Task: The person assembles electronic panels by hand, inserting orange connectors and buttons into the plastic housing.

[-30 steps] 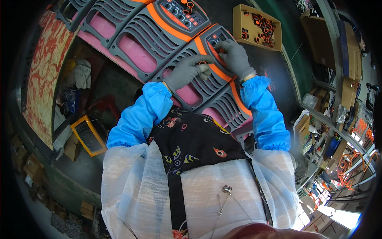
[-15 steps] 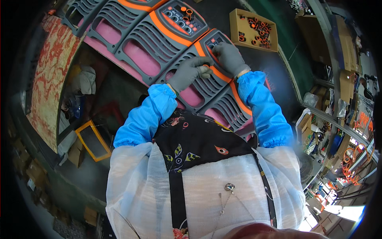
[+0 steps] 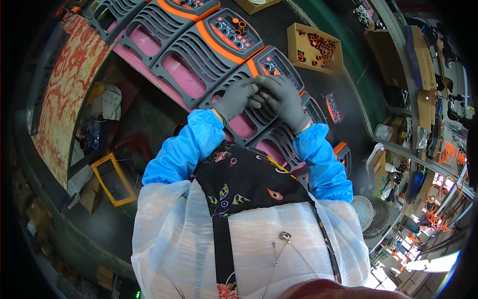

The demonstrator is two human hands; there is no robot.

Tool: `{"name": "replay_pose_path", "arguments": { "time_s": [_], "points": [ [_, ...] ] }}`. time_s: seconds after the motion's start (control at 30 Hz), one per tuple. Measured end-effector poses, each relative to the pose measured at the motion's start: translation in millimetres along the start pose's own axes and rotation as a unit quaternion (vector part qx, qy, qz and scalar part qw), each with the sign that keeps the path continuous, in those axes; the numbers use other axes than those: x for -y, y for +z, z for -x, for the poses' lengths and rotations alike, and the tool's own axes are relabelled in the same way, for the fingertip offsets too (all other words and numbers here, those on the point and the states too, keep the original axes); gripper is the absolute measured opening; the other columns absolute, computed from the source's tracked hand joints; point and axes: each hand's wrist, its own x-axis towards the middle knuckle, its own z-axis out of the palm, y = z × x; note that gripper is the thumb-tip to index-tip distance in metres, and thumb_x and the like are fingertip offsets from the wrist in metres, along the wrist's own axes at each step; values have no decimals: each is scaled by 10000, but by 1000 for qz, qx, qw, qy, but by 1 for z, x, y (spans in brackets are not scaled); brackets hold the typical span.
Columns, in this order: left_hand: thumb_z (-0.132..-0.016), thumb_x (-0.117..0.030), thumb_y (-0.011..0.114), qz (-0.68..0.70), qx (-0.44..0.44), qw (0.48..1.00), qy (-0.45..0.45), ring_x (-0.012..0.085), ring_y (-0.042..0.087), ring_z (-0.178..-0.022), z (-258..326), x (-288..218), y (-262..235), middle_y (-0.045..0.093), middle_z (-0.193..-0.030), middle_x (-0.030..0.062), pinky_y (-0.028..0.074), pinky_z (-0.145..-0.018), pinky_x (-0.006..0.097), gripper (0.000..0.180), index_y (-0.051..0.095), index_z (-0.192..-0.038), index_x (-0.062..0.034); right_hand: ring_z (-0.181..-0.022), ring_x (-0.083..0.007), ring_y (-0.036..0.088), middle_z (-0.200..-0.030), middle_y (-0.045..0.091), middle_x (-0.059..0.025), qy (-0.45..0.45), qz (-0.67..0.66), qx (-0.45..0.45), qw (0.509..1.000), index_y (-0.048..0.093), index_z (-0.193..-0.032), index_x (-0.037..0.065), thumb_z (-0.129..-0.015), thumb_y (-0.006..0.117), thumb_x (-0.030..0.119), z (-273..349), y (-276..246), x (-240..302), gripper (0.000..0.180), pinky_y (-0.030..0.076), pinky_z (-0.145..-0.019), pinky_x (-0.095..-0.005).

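Note:
Both my hands, in grey gloves, meet over a row of dark grey plastic front panels with orange trim and slatted grilles. My left hand (image 3: 235,99) is closed, its fingertips pinched against those of my right hand (image 3: 286,102), whose fingers are curled in. Whatever lies between the fingertips is hidden. Just beyond them, the nearest front panel (image 3: 282,64) has a dark display and a small orange-ringed knob (image 3: 276,73). On the neighbouring control panel (image 3: 226,36) to the left, several loose black-and-orange knobs (image 3: 240,25) lie among the dials.
An open cardboard box (image 3: 316,68) of black-and-orange knobs stands at the far right of the panels. A loose control faceplate (image 3: 333,108) lies beyond my right arm. Left are a red-patterned board (image 3: 59,89) and a yellow frame (image 3: 113,180); a fan (image 3: 378,219) stands at right.
My right hand has drawn back from the panel's controls and come together with my left. The orange piece seen at my left fingertips is now hidden. An orange-ringed knob shows on the panel.

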Motion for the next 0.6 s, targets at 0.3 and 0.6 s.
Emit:
{"name": "replay_pose_path", "arguments": {
  "time_s": [0.3,0.6],
  "points": [
    [-964,-272,421,33,-18,997,-62,151,621,-834,-8,-3,9,614,-989,79,529,-682,269,356,541,-1198,-32,-910,-272,595,-1003,610,-100,70,-2,-98,993,609,-1073,62,-754,642,29,-2,3,-16,322,481,-773,-366],
    [-946,-314,475,-60,-55,989,-126,173,642,-742,-6,-14,9,618,-1032,112,528,-620,275,426,523,-1256,-26,-880,-277,617,-1037,583,-126,229,-53,32,971,635,-1073,73,-795,634,88,-30,-10,-71,278,486,-800,-348]
  ]
}}
